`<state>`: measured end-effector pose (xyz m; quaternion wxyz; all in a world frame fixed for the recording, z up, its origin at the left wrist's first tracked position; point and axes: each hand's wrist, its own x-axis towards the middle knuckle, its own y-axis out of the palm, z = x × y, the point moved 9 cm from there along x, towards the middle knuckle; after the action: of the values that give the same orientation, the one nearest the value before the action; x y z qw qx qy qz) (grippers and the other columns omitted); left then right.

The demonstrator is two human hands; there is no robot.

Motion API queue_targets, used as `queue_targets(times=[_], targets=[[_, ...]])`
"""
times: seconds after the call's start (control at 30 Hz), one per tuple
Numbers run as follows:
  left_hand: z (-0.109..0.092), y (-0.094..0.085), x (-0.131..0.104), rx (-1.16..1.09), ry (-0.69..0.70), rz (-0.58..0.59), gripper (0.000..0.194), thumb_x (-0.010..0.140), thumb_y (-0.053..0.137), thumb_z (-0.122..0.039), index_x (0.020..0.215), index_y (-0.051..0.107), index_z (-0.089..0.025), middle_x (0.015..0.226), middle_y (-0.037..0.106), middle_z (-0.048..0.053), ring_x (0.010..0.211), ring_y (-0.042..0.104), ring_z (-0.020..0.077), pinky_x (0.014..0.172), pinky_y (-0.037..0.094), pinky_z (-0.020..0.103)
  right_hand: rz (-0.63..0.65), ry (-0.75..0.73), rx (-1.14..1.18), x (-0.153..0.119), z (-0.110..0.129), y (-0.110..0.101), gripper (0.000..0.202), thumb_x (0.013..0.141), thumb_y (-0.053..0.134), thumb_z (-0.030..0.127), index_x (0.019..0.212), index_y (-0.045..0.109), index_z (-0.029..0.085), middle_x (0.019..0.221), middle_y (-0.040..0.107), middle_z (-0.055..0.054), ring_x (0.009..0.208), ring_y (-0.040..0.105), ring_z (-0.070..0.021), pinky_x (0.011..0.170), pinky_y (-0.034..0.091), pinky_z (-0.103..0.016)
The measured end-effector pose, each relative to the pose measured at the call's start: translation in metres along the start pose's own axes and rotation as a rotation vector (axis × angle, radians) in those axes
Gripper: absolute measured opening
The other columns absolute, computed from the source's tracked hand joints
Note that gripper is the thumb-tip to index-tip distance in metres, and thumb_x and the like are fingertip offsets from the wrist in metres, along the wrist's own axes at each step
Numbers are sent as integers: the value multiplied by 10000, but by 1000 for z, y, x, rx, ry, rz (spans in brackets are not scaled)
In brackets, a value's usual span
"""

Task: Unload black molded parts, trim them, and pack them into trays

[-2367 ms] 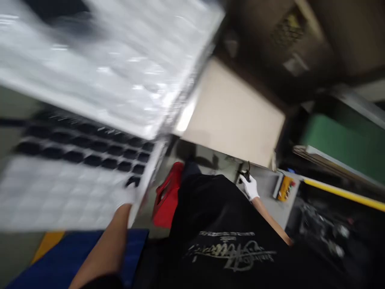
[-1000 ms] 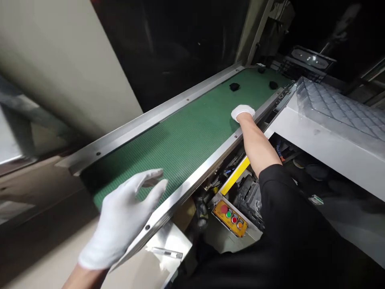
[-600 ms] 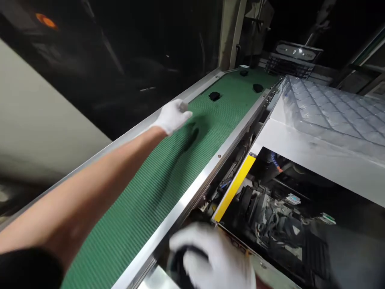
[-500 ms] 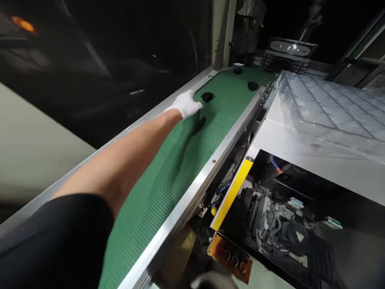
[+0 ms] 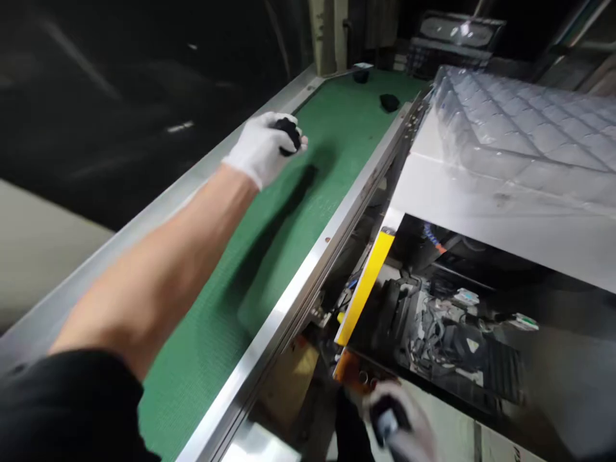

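Observation:
My left hand [image 5: 264,144], in a white glove, is raised over the green conveyor belt [image 5: 221,378]. Its fingers are wrapped around a small black part [image 5: 287,135], whose exact kind I cannot tell. At the bottom of the view my right hand [image 5: 418,420], also gloved, is smeared by motion. It is closed around a dark object with a grey patch [image 5: 387,423], too blurred to name. Farther up the belt lie another black piece [image 5: 389,102] and a dark piece [image 5: 360,76] near the far end.
A metal rail [image 5: 293,289] edges the belt. To the right, a clear quilted plastic tray [image 5: 534,128] rests on a white surface [image 5: 486,173]. Below are a yellow strip [image 5: 366,289], an orange button panel [image 5: 353,371] and a dark opening with cables [image 5: 437,327].
My left hand has closed on the black part and lifted it off the belt, toward me. My right hand has come further into view with a dark object. The camera view has tilted downward.

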<state>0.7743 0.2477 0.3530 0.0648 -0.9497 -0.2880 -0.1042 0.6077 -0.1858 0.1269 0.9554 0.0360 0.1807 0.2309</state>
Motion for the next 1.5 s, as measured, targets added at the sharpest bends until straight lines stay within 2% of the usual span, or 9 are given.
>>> queue_targets(times=[0.1,0.23,0.37,0.5,0.67,0.93,1.17,1.37,1.5], targets=[[-9,-13,-188,-629,-91,30,512,631,959,-64,1033,688,-229,1161,743,-46,1336,644,232,1278,494,432,29,-18,198,-8,34,29,319,734,868,230,1037,784,284,1097,817,-43,995,786,-251,877,655,-389],[0,-16,-399,-908,-209,-219,476,711,984,-141,1074,723,-306,1182,737,-40,1145,733,195,999,666,339,351,-191,285,-21,76,138,412,747,936,297,1108,738,327,1173,790,-7,1145,757,-243,990,652,-440],[18,-57,-510,-909,-176,-501,505,700,1003,-169,1089,717,-314,1221,717,-32,1132,718,167,867,653,226,615,-233,172,-85,44,229,432,792,924,393,1143,686,310,1166,783,-26,1133,755,-239,1032,646,-470],[23,-108,-600,-873,-181,-657,516,679,1013,-170,1083,714,-289,1213,732,-11,1107,719,194,885,660,270,693,-218,-22,-160,-12,261,432,816,893,398,1150,647,278,1183,787,-57,1145,755,-237,1083,627,-475],[16,-139,-706,-918,-183,-787,492,688,1009,-169,1073,747,-327,1211,760,-37,1135,719,169,931,639,256,810,-166,-55,-242,-57,290,421,787,897,278,1143,671,282,1182,796,-29,1136,767,-236,1072,638,-439],[0,-165,-786,-876,-85,-842,479,689,1015,-176,1062,775,-356,1220,780,-54,1152,732,144,985,638,245,883,-160,-71,-317,-78,314,409,742,904,189,1094,723,292,1146,810,-32,1124,775,-253,1074,648,-449],[-23,-179,-792,-668,-34,-863,428,763,966,-235,1131,783,-350,1270,766,-4,1257,709,250,1016,661,362,793,-344,-217,-338,-58,317,395,798,844,219,1166,718,293,1197,808,-24,1152,781,-264,1083,647,-457],[-53,-196,-789,-97,24,-976,487,856,775,-52,1271,749,-305,1337,754,33,1287,704,255,1169,584,430,658,-755,-477,-360,-38,333,486,918,629,107,1351,713,311,1319,789,-12,1262,746,-240,1140,618,-428],[-47,-203,-789,-4,17,-960,559,867,724,-47,1380,689,-267,1428,711,57,1360,657,288,1228,524,460,672,-917,-575,-371,-46,351,594,922,567,88,1475,648,288,1374,764,-45,1270,738,-258,1110,638,-458]])
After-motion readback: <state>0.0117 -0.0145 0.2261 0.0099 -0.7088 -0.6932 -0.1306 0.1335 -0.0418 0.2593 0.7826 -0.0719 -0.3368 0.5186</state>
